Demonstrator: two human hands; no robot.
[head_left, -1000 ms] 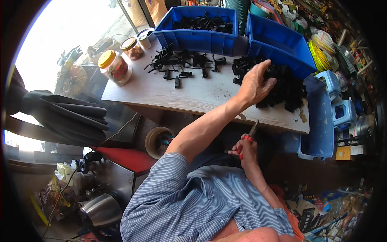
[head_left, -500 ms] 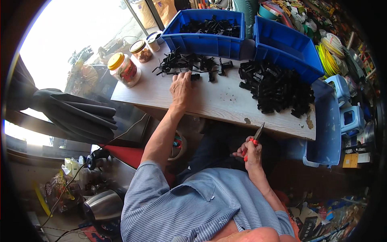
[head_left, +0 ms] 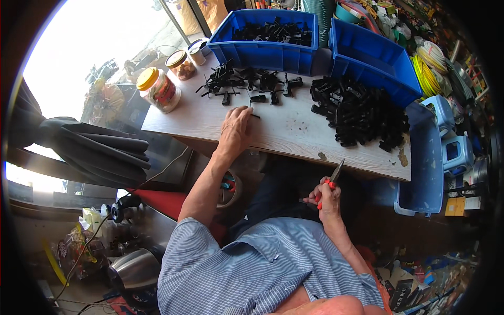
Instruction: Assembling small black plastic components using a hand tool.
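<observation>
My left hand bends low over the pale wood-grain tabletop, left of the frame's centre, fingers close together. A small, thin black part pokes out at the fingertips; I can't tell whether they pinch it or only touch it. My right hand, below and right of centre, is wrapped round red-handled pliers with pointed metal jaws, tip upward.

I judge the black part light and stiff, probably moulded plastic, perhaps a little slick. I'd take it by its thickest section, since a slender end could bend or snap. The pliers should feel heavier and rigid; the red handles are the place to hold.

Beyond the left hand, loose black parts with thin prongs lie scattered in the upper middle. A dense black heap sits upper right. Behind them stand a deep blue plastic bin of black pieces and, further right, a second blue plastic bin.
</observation>
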